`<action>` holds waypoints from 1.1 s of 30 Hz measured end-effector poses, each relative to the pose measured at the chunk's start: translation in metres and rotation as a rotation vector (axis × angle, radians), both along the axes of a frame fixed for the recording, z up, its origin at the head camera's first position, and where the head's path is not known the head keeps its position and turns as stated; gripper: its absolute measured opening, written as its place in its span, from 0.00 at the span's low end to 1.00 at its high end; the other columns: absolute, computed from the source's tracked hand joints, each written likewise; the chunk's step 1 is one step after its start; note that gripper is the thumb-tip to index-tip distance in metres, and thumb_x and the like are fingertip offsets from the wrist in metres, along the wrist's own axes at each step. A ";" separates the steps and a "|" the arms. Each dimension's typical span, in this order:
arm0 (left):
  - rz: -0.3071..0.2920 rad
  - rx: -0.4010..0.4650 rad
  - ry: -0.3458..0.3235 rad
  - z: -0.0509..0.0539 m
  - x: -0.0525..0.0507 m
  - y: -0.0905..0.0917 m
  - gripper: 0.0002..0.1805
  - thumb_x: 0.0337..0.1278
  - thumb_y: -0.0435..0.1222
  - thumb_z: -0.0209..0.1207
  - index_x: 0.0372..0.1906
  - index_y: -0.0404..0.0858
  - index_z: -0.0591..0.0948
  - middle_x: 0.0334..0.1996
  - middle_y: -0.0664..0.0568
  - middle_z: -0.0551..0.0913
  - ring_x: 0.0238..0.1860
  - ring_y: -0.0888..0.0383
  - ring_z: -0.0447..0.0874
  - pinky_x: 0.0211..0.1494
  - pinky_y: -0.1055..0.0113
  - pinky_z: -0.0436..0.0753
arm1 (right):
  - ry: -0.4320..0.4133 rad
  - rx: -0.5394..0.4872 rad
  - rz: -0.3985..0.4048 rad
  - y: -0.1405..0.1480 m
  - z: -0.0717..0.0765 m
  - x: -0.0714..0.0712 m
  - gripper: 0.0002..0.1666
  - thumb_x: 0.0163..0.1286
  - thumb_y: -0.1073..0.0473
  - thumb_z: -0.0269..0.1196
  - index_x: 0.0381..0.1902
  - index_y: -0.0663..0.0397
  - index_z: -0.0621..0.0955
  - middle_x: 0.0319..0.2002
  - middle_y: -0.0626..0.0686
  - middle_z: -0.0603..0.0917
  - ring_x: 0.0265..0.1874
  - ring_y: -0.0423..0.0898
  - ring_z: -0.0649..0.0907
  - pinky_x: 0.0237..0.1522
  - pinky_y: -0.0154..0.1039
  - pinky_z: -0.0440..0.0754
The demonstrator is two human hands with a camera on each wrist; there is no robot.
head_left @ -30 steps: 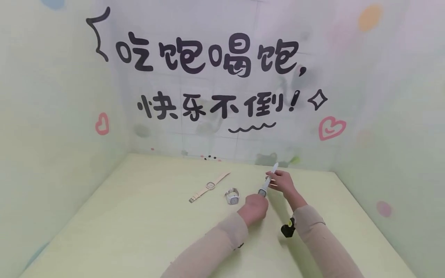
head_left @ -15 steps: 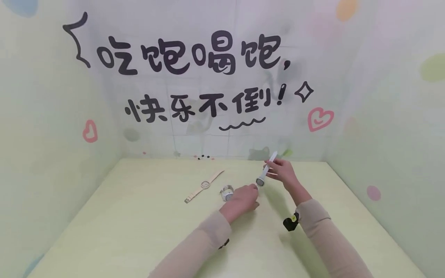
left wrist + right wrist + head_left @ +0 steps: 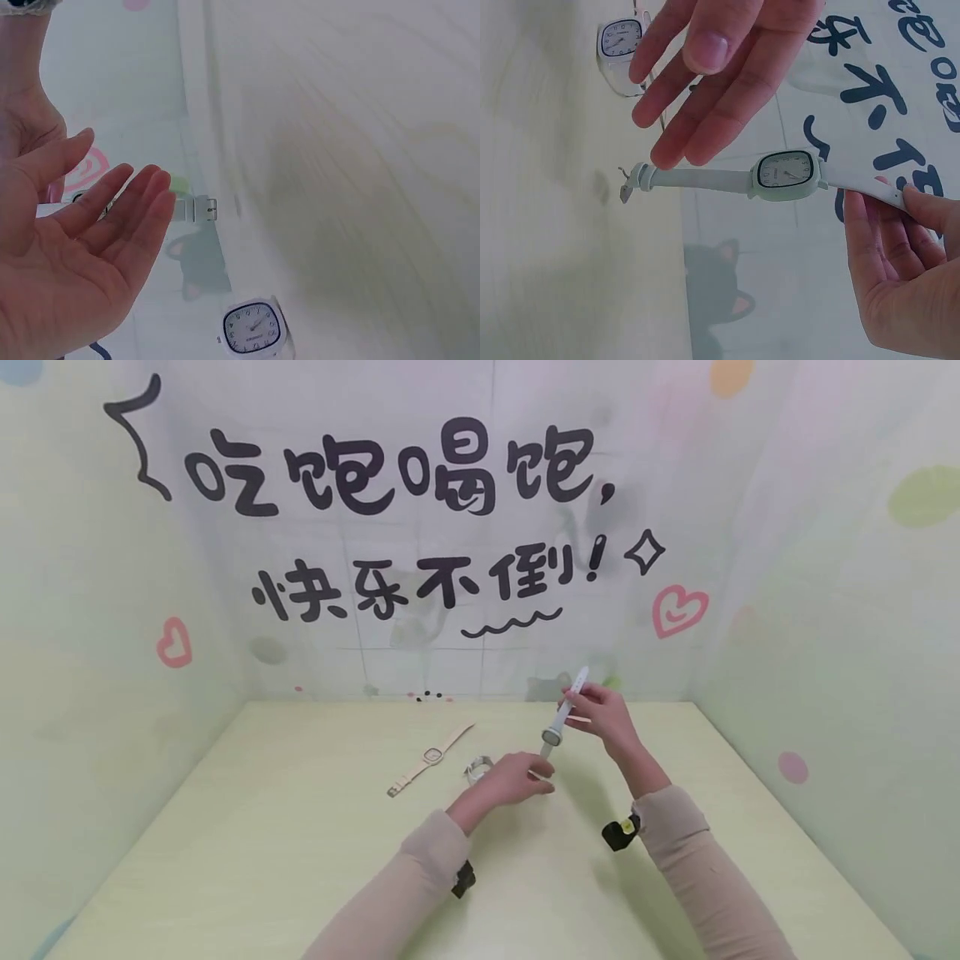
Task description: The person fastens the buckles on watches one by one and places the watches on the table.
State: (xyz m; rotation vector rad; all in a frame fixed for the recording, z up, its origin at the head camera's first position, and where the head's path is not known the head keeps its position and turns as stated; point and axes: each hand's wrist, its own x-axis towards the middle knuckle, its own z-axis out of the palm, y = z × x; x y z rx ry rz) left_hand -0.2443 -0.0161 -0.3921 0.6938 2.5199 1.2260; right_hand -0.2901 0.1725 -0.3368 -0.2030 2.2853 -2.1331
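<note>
My right hand (image 3: 611, 722) pinches the holed end of a white watch's strap between thumb and fingers. That watch (image 3: 786, 174) hangs in the air, its dial outward, its buckle end (image 3: 204, 208) pointing down toward the table. Close by the lower strap, my left hand (image 3: 510, 779) is held with fingers loosely extended and nothing in its grasp. Whether its fingertips touch the strap cannot be told. A second white watch (image 3: 255, 328), its band looped, stands on the table, partly hidden behind the left hand in the head view. Further left lies a beige-pink watch (image 3: 432, 757), stretched out flat.
The pale yellow table (image 3: 247, 827) meets a back wall (image 3: 360, 668) with large dark lettering. Side walls rise at left and right. Small black wrist cameras (image 3: 618, 835) sit at both sleeve cuffs.
The left hand has come away from the held watch to the left, uncovering its case and lower strap. The right hand keeps its pinch on the strap. The head view has turned rightward.
</note>
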 end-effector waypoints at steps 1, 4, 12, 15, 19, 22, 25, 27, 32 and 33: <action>-0.012 0.070 -0.061 0.000 -0.001 -0.001 0.20 0.68 0.36 0.59 0.60 0.30 0.78 0.57 0.40 0.84 0.58 0.46 0.84 0.60 0.57 0.83 | -0.001 -0.003 0.001 -0.001 0.001 0.001 0.25 0.74 0.56 0.60 0.60 0.70 0.74 0.37 0.44 0.88 0.34 0.36 0.88 0.44 0.36 0.88; -0.035 0.296 -0.283 -0.002 -0.004 -0.004 0.22 0.72 0.37 0.54 0.64 0.28 0.75 0.60 0.38 0.81 0.61 0.45 0.81 0.63 0.57 0.82 | 0.016 -0.010 0.009 -0.003 0.007 0.003 0.24 0.74 0.56 0.61 0.59 0.68 0.74 0.36 0.43 0.88 0.35 0.36 0.88 0.44 0.37 0.88; -0.017 0.721 -0.645 -0.001 -0.009 -0.008 0.29 0.80 0.43 0.41 0.72 0.26 0.64 0.69 0.35 0.71 0.72 0.40 0.67 0.74 0.53 0.70 | 0.073 -0.028 0.047 -0.013 0.022 0.013 0.25 0.74 0.55 0.61 0.59 0.70 0.75 0.33 0.42 0.88 0.36 0.38 0.89 0.45 0.39 0.88; -0.024 0.838 -0.713 -0.002 -0.009 -0.009 0.31 0.81 0.45 0.37 0.73 0.25 0.60 0.73 0.33 0.65 0.75 0.38 0.60 0.77 0.52 0.65 | 0.081 -0.047 0.065 -0.018 0.027 0.018 0.23 0.73 0.57 0.61 0.57 0.70 0.75 0.34 0.43 0.89 0.37 0.39 0.89 0.47 0.41 0.87; -0.015 0.943 -0.756 -0.003 -0.009 -0.011 0.31 0.82 0.44 0.35 0.74 0.25 0.56 0.75 0.31 0.59 0.77 0.38 0.56 0.79 0.52 0.60 | 0.085 -0.061 0.087 -0.023 0.029 0.022 0.19 0.73 0.60 0.61 0.55 0.68 0.76 0.35 0.45 0.89 0.38 0.41 0.89 0.48 0.43 0.87; 0.031 0.999 -0.747 -0.002 -0.011 -0.012 0.30 0.81 0.43 0.34 0.74 0.25 0.57 0.75 0.31 0.58 0.77 0.39 0.56 0.79 0.52 0.60 | 0.087 -0.060 0.094 -0.025 0.029 0.024 0.18 0.74 0.61 0.60 0.56 0.66 0.76 0.34 0.44 0.89 0.37 0.40 0.89 0.48 0.42 0.87; 0.080 1.060 -0.739 -0.001 -0.013 -0.012 0.31 0.80 0.44 0.34 0.73 0.25 0.58 0.75 0.31 0.59 0.77 0.39 0.57 0.79 0.52 0.61 | 0.088 -0.068 0.100 -0.027 0.028 0.024 0.19 0.74 0.62 0.59 0.58 0.65 0.74 0.32 0.41 0.88 0.36 0.38 0.89 0.47 0.41 0.88; 0.106 1.104 -0.740 0.000 -0.014 -0.014 0.32 0.80 0.46 0.33 0.72 0.24 0.58 0.75 0.30 0.59 0.77 0.39 0.56 0.80 0.53 0.60 | 0.086 -0.078 0.107 -0.028 0.027 0.024 0.19 0.74 0.63 0.59 0.59 0.64 0.72 0.32 0.40 0.88 0.35 0.38 0.89 0.46 0.40 0.88; 0.200 1.209 -0.741 0.006 -0.017 -0.019 0.35 0.81 0.52 0.32 0.69 0.25 0.63 0.66 0.33 0.70 0.75 0.41 0.62 0.80 0.54 0.61 | 0.084 -0.098 0.131 -0.031 0.026 0.023 0.19 0.74 0.64 0.58 0.60 0.61 0.71 0.32 0.42 0.89 0.34 0.39 0.89 0.46 0.40 0.88; 0.222 1.234 -0.736 0.007 -0.018 -0.020 0.34 0.80 0.52 0.32 0.68 0.26 0.65 0.62 0.36 0.74 0.73 0.43 0.65 0.79 0.54 0.61 | 0.085 -0.097 0.136 -0.031 0.027 0.023 0.19 0.74 0.64 0.58 0.60 0.60 0.71 0.32 0.42 0.89 0.34 0.39 0.89 0.47 0.40 0.88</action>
